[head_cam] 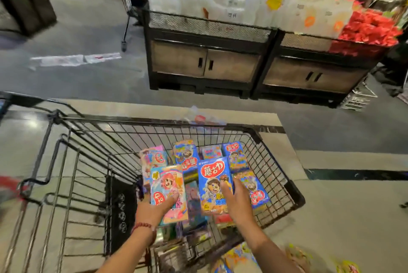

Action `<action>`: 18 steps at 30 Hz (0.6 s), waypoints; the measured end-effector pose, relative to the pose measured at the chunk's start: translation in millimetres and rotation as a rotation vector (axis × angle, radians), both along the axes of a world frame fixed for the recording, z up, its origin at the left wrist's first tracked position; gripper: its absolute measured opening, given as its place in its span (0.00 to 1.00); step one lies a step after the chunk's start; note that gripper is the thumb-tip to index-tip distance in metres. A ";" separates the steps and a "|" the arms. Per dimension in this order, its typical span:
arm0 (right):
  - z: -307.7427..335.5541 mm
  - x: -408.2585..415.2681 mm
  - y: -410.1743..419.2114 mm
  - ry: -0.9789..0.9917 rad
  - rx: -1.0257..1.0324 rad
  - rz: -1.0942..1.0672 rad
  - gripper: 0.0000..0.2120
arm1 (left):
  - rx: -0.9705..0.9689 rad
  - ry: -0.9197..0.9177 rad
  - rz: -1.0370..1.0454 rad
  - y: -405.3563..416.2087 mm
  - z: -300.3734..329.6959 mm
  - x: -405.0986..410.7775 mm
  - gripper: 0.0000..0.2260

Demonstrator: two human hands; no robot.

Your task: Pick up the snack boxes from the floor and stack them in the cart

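Note:
A black wire shopping cart (293,193) fills the lower middle of the head view, with several snack boxes stacked inside. My left hand (152,207) grips the lower end of a pink and light-blue snack box (169,184) held over the cart's left side. Beside it, my right hand (237,200) holds a blue snack box (213,181) with a cartoon figure, above the other boxes. More blue boxes (235,158) lie further in. Loose snack boxes (238,257) rest on the floor at the bottom right, partly hidden by my right forearm.
A dark display stand (209,61) with cupboard doors, piled with white packs and red packets, stands beyond the cart. A second cart (127,3) is parked at the far left of it. Flattened plastic wrap (75,59) lies on the grey floor.

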State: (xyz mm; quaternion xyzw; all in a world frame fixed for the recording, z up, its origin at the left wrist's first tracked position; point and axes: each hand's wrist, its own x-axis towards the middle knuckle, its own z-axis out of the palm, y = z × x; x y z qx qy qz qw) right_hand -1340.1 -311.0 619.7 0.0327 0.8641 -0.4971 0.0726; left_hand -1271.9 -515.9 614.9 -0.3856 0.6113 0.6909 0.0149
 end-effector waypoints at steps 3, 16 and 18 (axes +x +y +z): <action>-35.7 -5.9 -13.8 -0.141 0.032 0.066 0.28 | 0.025 -0.115 0.033 -10.9 -34.8 0.9 0.14; -97.0 -15.9 -51.4 -0.396 0.181 0.178 0.19 | 0.056 -0.398 0.035 -24.0 -126.4 3.3 0.33; -104.5 -18.8 -54.3 -0.424 0.221 0.159 0.20 | 0.057 -0.406 0.018 -23.3 -129.1 0.2 0.33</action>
